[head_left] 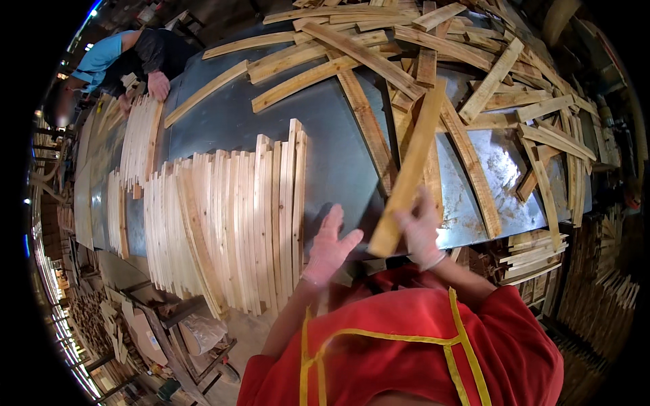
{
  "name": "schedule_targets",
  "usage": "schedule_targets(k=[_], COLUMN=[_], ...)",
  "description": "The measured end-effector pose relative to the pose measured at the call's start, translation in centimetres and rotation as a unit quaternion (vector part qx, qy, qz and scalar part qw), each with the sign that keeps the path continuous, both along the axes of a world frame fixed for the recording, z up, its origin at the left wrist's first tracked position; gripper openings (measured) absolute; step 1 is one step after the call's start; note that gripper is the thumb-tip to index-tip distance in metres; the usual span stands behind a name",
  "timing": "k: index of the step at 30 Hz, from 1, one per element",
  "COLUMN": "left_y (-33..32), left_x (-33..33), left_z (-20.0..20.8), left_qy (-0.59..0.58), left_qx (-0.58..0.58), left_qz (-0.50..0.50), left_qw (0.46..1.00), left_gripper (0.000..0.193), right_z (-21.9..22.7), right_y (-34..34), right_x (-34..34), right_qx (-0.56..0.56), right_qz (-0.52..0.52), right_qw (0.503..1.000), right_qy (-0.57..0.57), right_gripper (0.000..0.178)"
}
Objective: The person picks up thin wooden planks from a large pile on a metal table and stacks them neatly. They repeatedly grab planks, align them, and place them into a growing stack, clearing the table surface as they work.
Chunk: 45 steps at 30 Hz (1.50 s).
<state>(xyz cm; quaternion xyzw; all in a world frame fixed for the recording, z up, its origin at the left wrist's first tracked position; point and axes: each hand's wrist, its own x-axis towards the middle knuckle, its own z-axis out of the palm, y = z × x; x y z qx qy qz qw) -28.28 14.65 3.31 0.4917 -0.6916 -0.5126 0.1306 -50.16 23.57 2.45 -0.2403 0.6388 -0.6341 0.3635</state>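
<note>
My right hand (423,233), slightly blurred, grips the near part of a long wooden board (413,166), its thumb over the face. The board slants away from me across other loose planks, and its near end points toward my left hand (332,247). That hand is gloved, open and holds nothing, thumb and fingers apart, between the board and a row of pale wooden slats (233,216). The slats stand side by side at the table's near edge, with one board lying slanted on top of them.
A large pile of loose boards (467,51) covers the far and right parts of the metal table (332,159). At the far left a co-worker in blue (108,57) handles another slat stack (141,142). More stacked wood (531,257) sits below the table at right.
</note>
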Motion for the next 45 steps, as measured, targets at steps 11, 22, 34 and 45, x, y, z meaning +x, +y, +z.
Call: schedule_targets(k=[11, 22, 34, 45], left_y=[1.8, 7.1, 3.1, -2.2], left_x=[6.3, 12.1, 11.8, 0.0], left_z=[6.0, 2.6, 3.2, 1.8], left_qy=[0.111, -0.189, -0.222, -0.445], left_qx=[0.263, -0.115, -0.367, -0.288], left_qz=[0.111, 0.12, 0.012, -0.197], left_qw=[0.952, 0.968, 0.903, 0.825], left_gripper=[0.034, 0.042, 0.066, 0.103], right_z=[1.1, 2.7, 1.1, -1.1], right_y=[-15.5, -14.8, -10.7, -12.5], right_x=[-9.5, 1.8, 9.6, -9.0], right_qx=[0.163, 0.333, 0.182, 0.302], right_qz=[0.044, 0.31, 0.512, 0.115], right_qw=[0.922, 0.834, 0.785, 0.773], right_qy=[0.347, 0.31, 0.299, 0.546], right_gripper=[0.049, 0.084, 0.041, 0.075])
